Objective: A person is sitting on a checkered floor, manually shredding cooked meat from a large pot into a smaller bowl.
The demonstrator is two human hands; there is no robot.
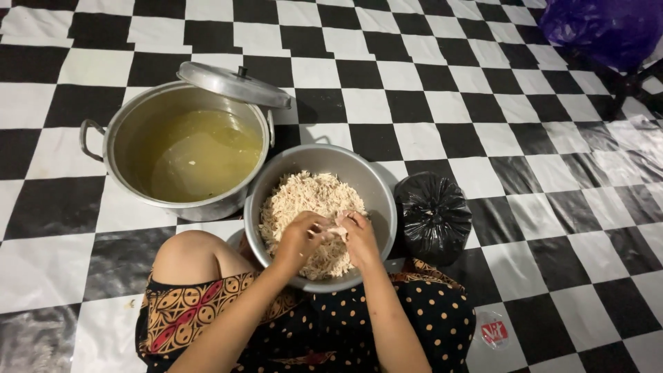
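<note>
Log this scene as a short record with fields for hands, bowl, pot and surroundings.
Left hand: pinching a pale piece of meat over the bowl
Right hand: gripping the same piece
Bowl: round grey metal bowl of shredded pale meat
Pot: large metal two-handled pot of yellowish broth, metal lid tilted on its rim
Beside bowl: tied black plastic bag
Floor: black-and-white checkered mat

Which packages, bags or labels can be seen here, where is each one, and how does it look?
Black plastic bag: on the floor right of the metal bowl, rounded, full, glossy.
Purple plastic bag: top right corner, crumpled, shiny.
Small clear wrapper: on the floor at lower right, flat, with a red label.
</note>
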